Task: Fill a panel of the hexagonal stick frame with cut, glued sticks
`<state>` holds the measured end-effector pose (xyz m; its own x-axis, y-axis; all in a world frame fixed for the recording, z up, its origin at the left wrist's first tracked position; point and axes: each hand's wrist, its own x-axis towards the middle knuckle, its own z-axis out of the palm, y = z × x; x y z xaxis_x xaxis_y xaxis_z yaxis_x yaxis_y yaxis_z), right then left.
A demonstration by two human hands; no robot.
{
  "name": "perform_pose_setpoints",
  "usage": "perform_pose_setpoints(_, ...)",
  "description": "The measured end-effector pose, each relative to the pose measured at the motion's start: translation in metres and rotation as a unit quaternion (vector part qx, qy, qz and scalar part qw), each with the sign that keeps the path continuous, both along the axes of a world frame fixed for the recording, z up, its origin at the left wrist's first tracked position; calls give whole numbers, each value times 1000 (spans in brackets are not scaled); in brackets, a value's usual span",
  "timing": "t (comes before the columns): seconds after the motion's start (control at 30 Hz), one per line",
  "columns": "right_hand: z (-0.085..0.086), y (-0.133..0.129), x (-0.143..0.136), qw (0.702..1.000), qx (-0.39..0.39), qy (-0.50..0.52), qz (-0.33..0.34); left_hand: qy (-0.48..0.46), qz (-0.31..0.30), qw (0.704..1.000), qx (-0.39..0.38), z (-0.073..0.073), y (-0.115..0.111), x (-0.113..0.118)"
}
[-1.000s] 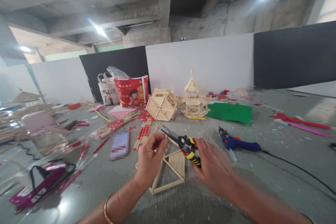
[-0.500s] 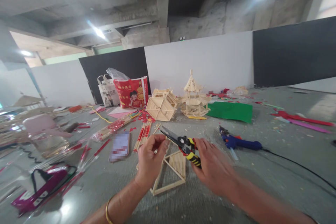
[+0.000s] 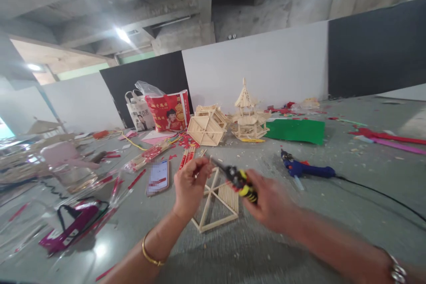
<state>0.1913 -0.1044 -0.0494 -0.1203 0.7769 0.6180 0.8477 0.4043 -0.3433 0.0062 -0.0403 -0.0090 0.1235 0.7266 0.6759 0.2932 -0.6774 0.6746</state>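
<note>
My right hand (image 3: 266, 197) grips scissors (image 3: 238, 177) with yellow and black handles. Their blades point left and look closed, though blurred. The fingertips of my left hand (image 3: 191, 186) are pinched together by the blade tips; whatever is between them is too small to make out. Below both hands, a wooden stick frame (image 3: 216, 226) with spokes lies flat on the table. One of its triangular sections is filled with sticks side by side (image 3: 230, 195). Red-marked sticks (image 3: 187, 158) lie behind my left hand, partly hidden by it.
A blue glue gun (image 3: 306, 169) with a cord lies at right, a phone (image 3: 158, 177) at left. Behind stand a stick pagoda (image 3: 249, 124), a tilted hexagonal stick structure (image 3: 206, 128) and a red bag (image 3: 168, 113). Green sheet (image 3: 296, 131) lies at back right; plastic wrappers clutter the left.
The scissors' blades were apart and now look closed, and the tool has turned. My left hand has risen slightly, baring more of the stick frame. The whole view has shifted a little.
</note>
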Motion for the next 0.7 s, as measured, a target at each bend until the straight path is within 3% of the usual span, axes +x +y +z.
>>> perform_pose_setpoints(0.1, 9, 6, 16, 990, 109, 64, -64, -55, -51, 996, -43, 2, 3, 0)
perform_pose_setpoints(0.17, 14, 9, 25, 984, 143, 42, -97, -67, -73, 993, -59, 3, 3, 0)
perform_pose_setpoints(0.4, 12, 7, 16, 990, 38, -102, -91, -43, -100, 993, -39, 1, -1, 1)
perform_pose_setpoints(0.7, 13, 4, 12, 989, 10, -116, -96, -5, -118, 993, -9, 2, -4, -2)
